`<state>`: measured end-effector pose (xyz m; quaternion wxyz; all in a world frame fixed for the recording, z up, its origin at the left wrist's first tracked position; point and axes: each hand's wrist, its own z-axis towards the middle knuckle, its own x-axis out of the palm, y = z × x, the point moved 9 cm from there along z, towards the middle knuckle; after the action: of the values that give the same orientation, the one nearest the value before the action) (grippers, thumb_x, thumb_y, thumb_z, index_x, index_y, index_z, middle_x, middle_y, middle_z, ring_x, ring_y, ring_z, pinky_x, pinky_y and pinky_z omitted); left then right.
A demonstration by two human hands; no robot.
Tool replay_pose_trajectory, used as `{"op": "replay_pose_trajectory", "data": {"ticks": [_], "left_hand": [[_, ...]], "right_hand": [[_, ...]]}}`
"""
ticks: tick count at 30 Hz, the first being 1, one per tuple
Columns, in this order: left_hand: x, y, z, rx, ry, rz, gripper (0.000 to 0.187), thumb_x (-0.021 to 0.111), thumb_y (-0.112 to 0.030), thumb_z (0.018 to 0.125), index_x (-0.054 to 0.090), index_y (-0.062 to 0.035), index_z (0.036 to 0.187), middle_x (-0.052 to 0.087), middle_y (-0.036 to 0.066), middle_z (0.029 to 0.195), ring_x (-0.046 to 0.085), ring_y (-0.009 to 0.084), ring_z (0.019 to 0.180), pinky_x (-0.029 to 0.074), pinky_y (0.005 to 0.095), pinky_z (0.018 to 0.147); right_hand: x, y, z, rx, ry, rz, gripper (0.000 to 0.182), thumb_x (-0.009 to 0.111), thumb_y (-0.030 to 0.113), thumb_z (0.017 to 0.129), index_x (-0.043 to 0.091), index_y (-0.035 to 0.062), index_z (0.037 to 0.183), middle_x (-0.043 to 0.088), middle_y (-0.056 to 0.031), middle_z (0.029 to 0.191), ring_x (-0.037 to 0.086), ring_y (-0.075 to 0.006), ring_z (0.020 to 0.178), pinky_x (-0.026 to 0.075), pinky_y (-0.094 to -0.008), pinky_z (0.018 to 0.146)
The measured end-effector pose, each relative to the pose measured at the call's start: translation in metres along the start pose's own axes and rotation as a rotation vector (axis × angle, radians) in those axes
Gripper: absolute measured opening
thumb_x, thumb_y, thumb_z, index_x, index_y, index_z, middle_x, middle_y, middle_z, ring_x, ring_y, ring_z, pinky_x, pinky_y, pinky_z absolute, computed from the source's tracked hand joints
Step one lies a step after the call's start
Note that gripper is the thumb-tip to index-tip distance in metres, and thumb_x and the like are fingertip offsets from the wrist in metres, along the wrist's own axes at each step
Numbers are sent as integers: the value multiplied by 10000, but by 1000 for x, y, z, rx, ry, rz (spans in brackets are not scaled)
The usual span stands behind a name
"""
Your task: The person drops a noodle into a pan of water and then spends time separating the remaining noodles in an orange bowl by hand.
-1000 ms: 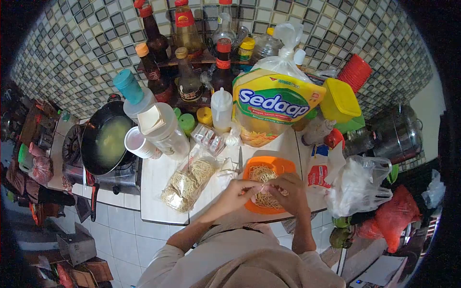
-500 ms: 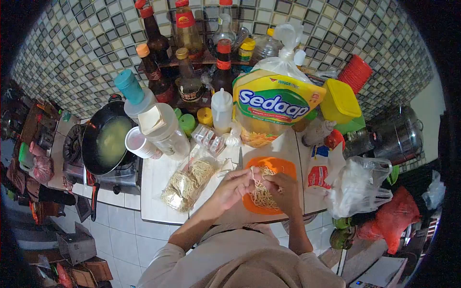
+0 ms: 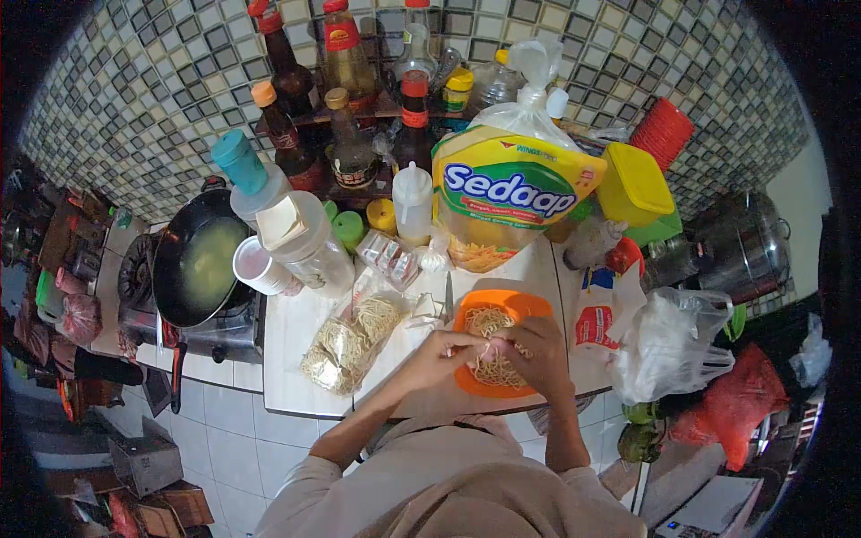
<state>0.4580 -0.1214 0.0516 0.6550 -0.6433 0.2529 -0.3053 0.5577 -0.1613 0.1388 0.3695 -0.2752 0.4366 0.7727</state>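
An orange tray (image 3: 466,380) on the white tiled counter holds a heap of dry noodles (image 3: 491,369). Over it, my left hand (image 3: 448,351) and my right hand (image 3: 536,351) meet at the fingertips. Between them is a small pinkish piece (image 3: 499,346) with noodle strands around it; both hands pinch at it, though fine detail is too small to tell. Left of the hands lies a clear plastic bag with noodle cakes (image 3: 350,342). A knife (image 3: 449,296) lies just above the tray's left side.
A black pan with oil (image 3: 202,260) sits on the stove at left. Jars, sauce bottles and a white squeeze bottle (image 3: 413,206) stand behind. The large Sedaap bag (image 3: 511,193) is beyond the tray. White plastic bags (image 3: 668,345) lie at right.
My left hand has turned, with its fingers now more closed and nearer my right hand over the tray. The pinkish piece between the fingertips shows more clearly.
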Motion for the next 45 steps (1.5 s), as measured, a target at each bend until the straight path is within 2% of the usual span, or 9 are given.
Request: {"op": "replay_pose_trajectory", "data": {"ticks": [4, 6, 8, 17, 25, 29, 33, 37, 45], "left_hand": [[10, 5, -1, -117, 156, -331, 232, 516, -136, 842, 572, 10, 1013, 615, 60, 815, 537, 94, 678, 435, 220, 641], [12, 0, -5, -152, 184, -426, 247, 510, -155, 847, 563, 12, 1021, 608, 61, 822, 539, 97, 697, 432, 221, 645], [9, -2, -6, -192, 126, -756, 222, 515, -159, 840, 570, 18, 963, 587, 36, 844, 538, 101, 747, 421, 222, 654], [-10, 3, 1, -182, -141, -533, 261, 508, -188, 850, 569, 23, 992, 596, 47, 813, 491, 78, 672, 404, 205, 632], [-14, 1, 0, -80, -181, -290, 215, 507, -161, 849, 603, 12, 932, 602, 33, 779, 503, 84, 680, 401, 209, 651], [-16, 2, 0, -38, -189, -243, 203, 512, -145, 842, 608, 6, 939, 607, 36, 783, 505, 86, 684, 403, 211, 660], [-15, 4, -1, -93, -164, -338, 204, 514, -144, 838, 608, 3, 943, 605, 36, 775, 502, 85, 669, 401, 212, 651], [-13, -4, -2, -175, -138, -404, 223, 525, -167, 829, 594, 10, 946, 599, 40, 768, 514, 93, 678, 400, 213, 644], [-8, 5, -1, -221, -142, -679, 235, 533, -155, 818, 572, 16, 974, 600, 58, 813, 528, 108, 678, 406, 204, 631]], "right_hand": [[4, -5, 3, 18, 59, -7, 124, 658, 144, 658, 615, 98, 765, 576, -48, 735, 555, -222, 689, 417, -334, 629], [1, -7, 3, 16, -39, 34, 130, 666, 97, 644, 611, 61, 756, 533, -47, 637, 498, -212, 574, 381, -314, 588], [2, -7, 3, 52, -14, 47, 124, 660, 86, 648, 609, 58, 757, 529, -48, 633, 492, -208, 565, 377, -315, 584], [6, 1, 3, 61, -4, 133, 112, 652, 72, 660, 593, 31, 746, 525, -51, 630, 482, -187, 546, 365, -301, 521], [6, -12, -2, 140, -10, 109, 140, 667, 98, 659, 598, 23, 755, 530, -67, 630, 491, -198, 528, 388, -308, 504], [7, -10, -1, 132, 7, 31, 154, 649, 109, 682, 593, 19, 794, 564, -97, 681, 545, -247, 591, 427, -330, 558], [7, -14, -1, 147, -13, 66, 161, 628, 130, 715, 580, 21, 824, 582, -134, 737, 583, -278, 672, 451, -345, 602], [13, -24, -6, 242, 38, 42, 131, 614, 127, 732, 578, 27, 809, 576, -125, 723, 572, -273, 639, 443, -334, 571], [21, -11, -4, 137, 39, 79, 136, 634, 185, 719, 584, 77, 783, 564, -77, 683, 570, -234, 597, 443, -323, 514]]}}
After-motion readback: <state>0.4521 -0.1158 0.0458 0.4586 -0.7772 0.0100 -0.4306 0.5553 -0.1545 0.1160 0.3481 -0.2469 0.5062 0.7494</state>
